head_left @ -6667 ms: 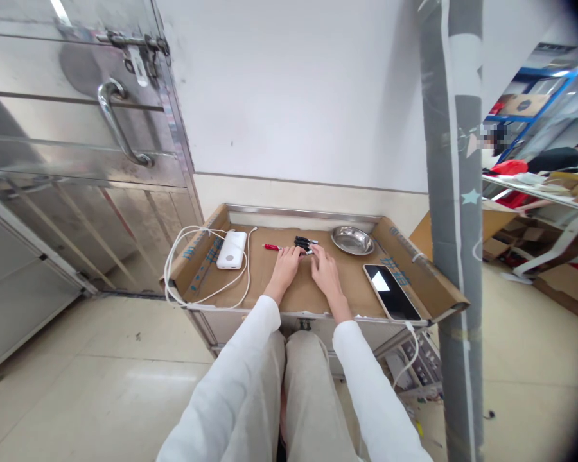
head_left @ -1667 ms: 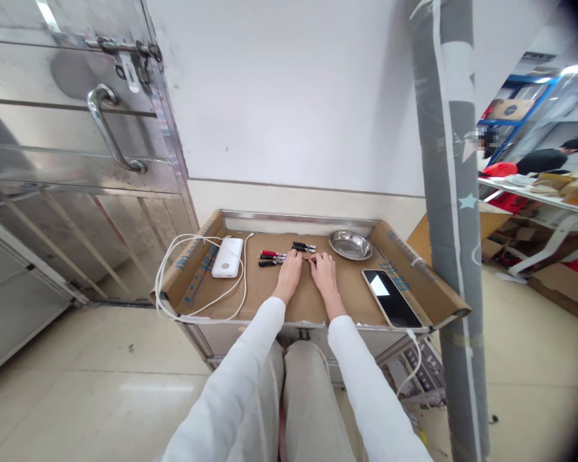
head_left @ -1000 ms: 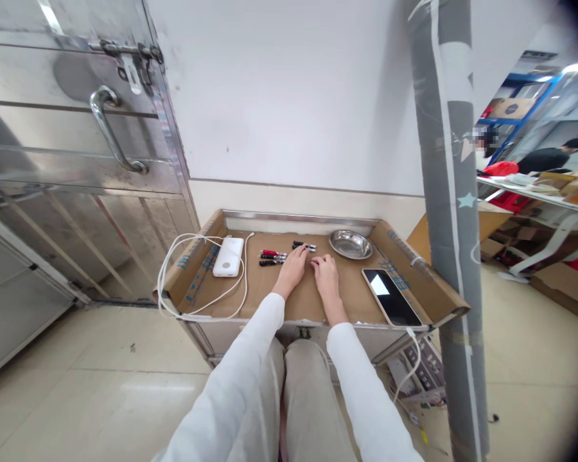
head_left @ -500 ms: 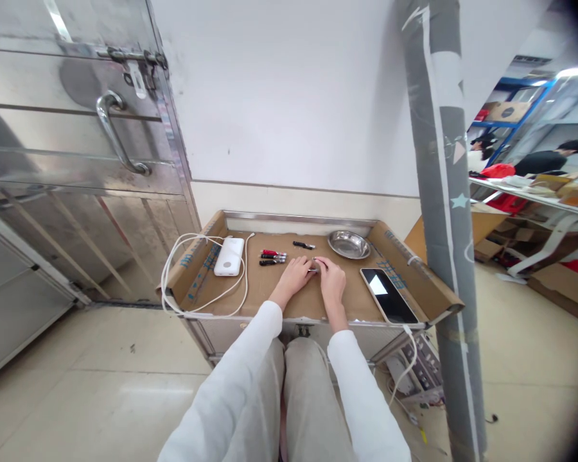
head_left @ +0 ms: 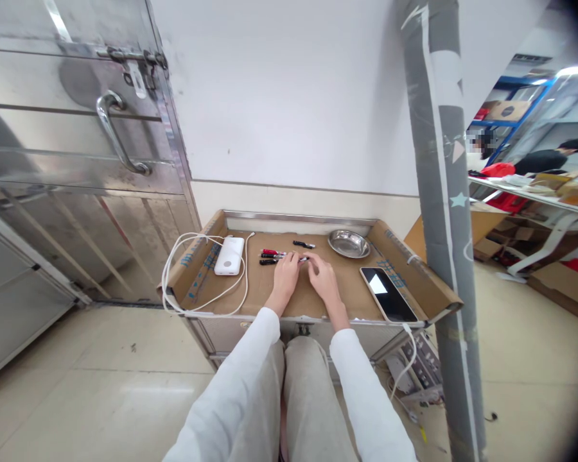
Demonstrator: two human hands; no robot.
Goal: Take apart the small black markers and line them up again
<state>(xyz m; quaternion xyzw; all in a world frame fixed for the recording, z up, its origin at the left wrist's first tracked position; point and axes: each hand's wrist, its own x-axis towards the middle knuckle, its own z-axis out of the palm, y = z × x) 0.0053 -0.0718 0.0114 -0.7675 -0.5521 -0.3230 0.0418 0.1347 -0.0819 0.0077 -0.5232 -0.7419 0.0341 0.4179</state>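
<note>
My left hand [head_left: 286, 277] is closed over the brown cardboard surface [head_left: 260, 295], its fingertips around one end of a small dark, silver-tipped pen-like piece [head_left: 304, 259]. My right hand [head_left: 324, 277] pinches the same piece from the other side, so the two hands' fingertips almost meet. Fingers cover most of it, and its exact kind cannot be made out. Just left of my left hand lie several short red and black pen-like pieces [head_left: 268, 261] with silver ends, side by side. A similar black piece [head_left: 303, 244] lies alone behind my hands.
A round steel dish [head_left: 349, 244] stands at the back right. At the right front lies a phone [head_left: 388, 295] with a cable. A white power bank [head_left: 229, 256] and its looped white cable [head_left: 243, 292] sit on the left. Raised cardboard sides [head_left: 419, 273] edge the cart top.
Both hands have shifted left and slightly away from me, carrying the small piece towards the group of red and black pieces. The other items lie as before.
</note>
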